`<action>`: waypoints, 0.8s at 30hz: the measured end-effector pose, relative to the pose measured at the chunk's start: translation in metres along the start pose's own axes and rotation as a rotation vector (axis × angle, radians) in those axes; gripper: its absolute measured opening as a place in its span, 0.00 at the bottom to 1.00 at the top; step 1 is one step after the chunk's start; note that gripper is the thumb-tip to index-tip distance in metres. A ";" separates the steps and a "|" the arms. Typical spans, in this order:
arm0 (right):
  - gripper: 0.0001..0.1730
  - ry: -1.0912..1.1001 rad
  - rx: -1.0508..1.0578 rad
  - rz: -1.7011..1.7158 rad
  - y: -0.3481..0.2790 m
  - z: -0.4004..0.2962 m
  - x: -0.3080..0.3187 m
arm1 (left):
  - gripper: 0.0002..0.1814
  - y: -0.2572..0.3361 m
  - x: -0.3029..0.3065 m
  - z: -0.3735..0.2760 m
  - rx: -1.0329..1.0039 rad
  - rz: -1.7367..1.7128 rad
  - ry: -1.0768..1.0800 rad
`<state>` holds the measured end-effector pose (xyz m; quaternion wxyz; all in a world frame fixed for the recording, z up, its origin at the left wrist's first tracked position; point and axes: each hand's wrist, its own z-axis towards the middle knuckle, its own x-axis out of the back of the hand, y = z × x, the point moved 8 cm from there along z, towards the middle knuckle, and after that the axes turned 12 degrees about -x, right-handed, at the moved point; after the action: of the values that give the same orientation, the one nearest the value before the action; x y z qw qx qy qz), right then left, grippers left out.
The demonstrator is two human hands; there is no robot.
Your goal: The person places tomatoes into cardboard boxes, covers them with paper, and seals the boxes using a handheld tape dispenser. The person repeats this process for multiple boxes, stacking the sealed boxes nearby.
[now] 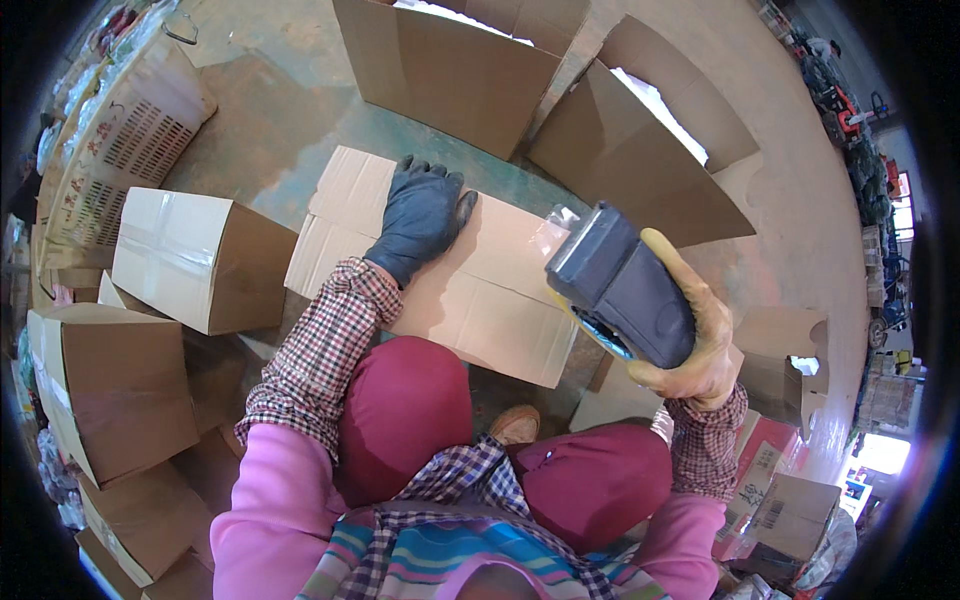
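Note:
A flattened cardboard box (487, 277) lies on the floor in front of my knees. My left hand (424, 214), in a dark rubber glove, rests palm down on its upper left part with the fingers at the far edge. My right hand (701, 330), in a yellowish glove, grips a dark packing tape dispenser (630, 289) above and beyond the flat box's right end. A short piece of clear tape (559, 225) shows beside the dispenser's head. What lies under my left palm is hidden.
Two open cartons (457, 75) (637, 150) with white contents stand ahead. Taped boxes (180, 255) (120, 382) are stacked at left, near a white plastic basket (142, 142). More cartons (795, 510) lie at the lower right.

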<state>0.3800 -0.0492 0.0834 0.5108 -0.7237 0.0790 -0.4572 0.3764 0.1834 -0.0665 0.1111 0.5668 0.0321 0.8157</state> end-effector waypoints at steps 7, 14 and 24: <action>0.47 -0.157 0.158 -0.292 -0.013 0.016 -0.039 | 0.15 -0.004 0.013 -0.003 -0.006 -0.135 0.202; 0.49 -0.121 0.153 -0.288 -0.008 0.013 -0.036 | 0.26 0.071 0.006 -0.034 0.498 -1.884 -0.417; 0.45 -0.241 0.150 -0.252 -0.011 0.023 -0.047 | 0.11 0.014 0.044 -0.031 0.012 -1.271 0.149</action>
<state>0.3662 -0.0015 0.0640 0.5077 -0.7372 -0.1083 -0.4324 0.3303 0.1823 -0.0344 0.5673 0.3796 0.3740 0.6278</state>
